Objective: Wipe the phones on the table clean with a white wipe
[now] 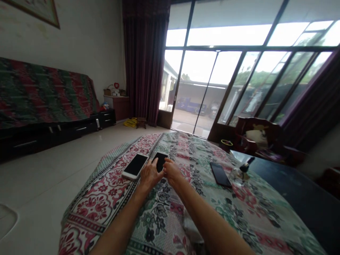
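A smartphone with a black screen (160,159) lies between my hands on the patterned tablecloth (159,212). My left hand (150,174) grips its left side and near end, with fingers bent and thumb toward the right. Along the right edge, my right hand (173,172) is closed on the same phone, its fingertips partly hidden. Just left of my left hand rests a white-edged smartphone (136,165), screen dark and facing up. Another dark smartphone (220,174) lies off to the right, beside a clear glass container (239,176) with a black-handled item (246,165) at it.
A whitish cloth-like thing (190,226) is partly hidden by my right forearm. The dark table (289,187) adjoins the cloth on the right. A wooden chair (244,127) holding a plush toy (259,134) stands behind. Glass doors (202,88) are ahead, a low black cabinet (77,129) at left.
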### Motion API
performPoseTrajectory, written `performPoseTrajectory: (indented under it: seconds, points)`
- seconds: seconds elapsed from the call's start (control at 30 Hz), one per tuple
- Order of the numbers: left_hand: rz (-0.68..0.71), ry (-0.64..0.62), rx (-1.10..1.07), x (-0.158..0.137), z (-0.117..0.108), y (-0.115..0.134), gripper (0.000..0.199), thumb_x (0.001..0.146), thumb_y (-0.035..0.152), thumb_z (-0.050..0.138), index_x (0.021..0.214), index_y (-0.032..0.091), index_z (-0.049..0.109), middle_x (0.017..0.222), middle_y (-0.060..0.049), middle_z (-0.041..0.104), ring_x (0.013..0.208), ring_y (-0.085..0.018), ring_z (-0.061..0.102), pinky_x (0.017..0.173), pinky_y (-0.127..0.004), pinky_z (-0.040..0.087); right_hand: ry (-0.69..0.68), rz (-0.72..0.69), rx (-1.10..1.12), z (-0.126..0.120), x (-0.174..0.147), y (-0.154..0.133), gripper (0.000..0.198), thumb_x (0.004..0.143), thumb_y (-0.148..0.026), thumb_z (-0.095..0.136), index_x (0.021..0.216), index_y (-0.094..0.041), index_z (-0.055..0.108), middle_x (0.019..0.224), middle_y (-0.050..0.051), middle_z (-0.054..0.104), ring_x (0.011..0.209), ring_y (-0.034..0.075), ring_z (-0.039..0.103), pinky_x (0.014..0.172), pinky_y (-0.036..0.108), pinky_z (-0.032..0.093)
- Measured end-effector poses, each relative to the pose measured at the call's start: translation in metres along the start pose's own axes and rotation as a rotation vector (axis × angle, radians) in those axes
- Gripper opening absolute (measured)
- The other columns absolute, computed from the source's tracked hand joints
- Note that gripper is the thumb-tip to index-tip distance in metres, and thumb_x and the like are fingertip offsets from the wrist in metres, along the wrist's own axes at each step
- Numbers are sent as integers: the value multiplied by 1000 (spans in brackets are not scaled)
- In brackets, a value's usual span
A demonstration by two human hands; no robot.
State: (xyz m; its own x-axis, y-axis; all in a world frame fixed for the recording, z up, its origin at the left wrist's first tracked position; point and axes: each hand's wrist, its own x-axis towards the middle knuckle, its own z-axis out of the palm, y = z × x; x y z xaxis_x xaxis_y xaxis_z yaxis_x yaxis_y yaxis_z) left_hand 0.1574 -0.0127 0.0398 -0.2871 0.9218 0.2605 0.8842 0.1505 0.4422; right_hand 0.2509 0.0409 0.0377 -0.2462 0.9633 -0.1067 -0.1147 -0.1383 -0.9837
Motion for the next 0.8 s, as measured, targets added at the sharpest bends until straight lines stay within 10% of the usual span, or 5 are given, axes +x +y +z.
performPoseTrajectory:
  seconds: [0.4, 0.8]
  points:
    - [210, -166, -55, -21, 64, 92, 57, 77, 42, 59, 127, 16, 53, 119, -15, 62, 110, -29, 58, 94, -34, 41, 105, 210, 234, -141, -49, -15, 50, 58, -12, 53, 106, -21, 51, 66, -7, 54, 49, 8, 53, 48, 19, 40]
    - [236, -115, -6, -6, 98, 111, 61, 79, 45, 59, 131, 13, 50, 123, -16, 59, 118, -31, 52, 104, -39, 35, 232, -37, 166, -160, -34, 4, 41, 58, -17, 58, 99, -18, 64, 91, 2, 66, 74, 14, 61, 57, 20, 47]
